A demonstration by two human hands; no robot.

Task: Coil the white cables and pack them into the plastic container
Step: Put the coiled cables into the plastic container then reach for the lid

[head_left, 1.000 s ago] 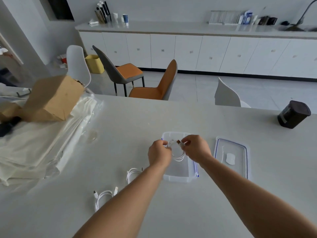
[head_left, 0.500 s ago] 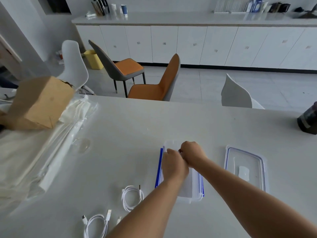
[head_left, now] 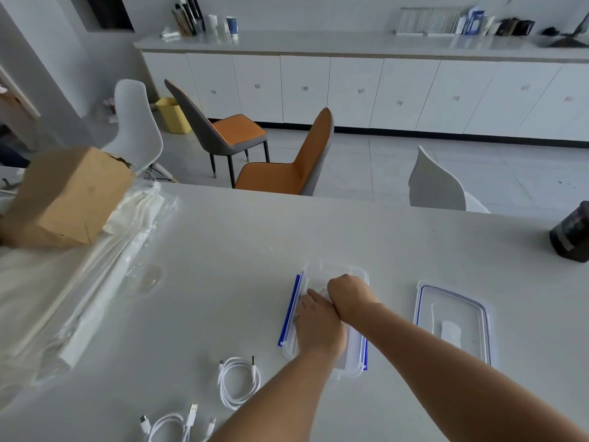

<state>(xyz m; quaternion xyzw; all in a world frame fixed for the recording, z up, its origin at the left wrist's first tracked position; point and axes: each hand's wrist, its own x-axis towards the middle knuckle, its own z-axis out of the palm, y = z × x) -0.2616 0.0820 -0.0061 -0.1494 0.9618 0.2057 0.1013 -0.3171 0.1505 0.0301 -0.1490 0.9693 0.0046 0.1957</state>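
A clear plastic container (head_left: 338, 265) with blue side clips lies on the white table in front of me. Both of my hands are down inside it, close together. My left hand (head_left: 318, 327) covers the container's near half, fingers pointing away from me. My right hand (head_left: 349, 295) is curled over the far half, knuckles up. The coiled white cable I was holding is hidden beneath them. Two more white cables lie on the table to the left: one loose coil (head_left: 239, 382) near my left forearm, another (head_left: 172, 425) at the bottom edge.
The container's lid (head_left: 452, 320) lies flat to the right. A dark jar (head_left: 570, 234) stands at the far right. A cardboard box (head_left: 63, 199) and bagged white sheets (head_left: 79, 282) fill the table's left side. Chairs stand beyond the far edge.
Both hands went down from above the container into it, taking the coiled cable with them. The cable, seen between the fingers a second ago, is now out of sight.
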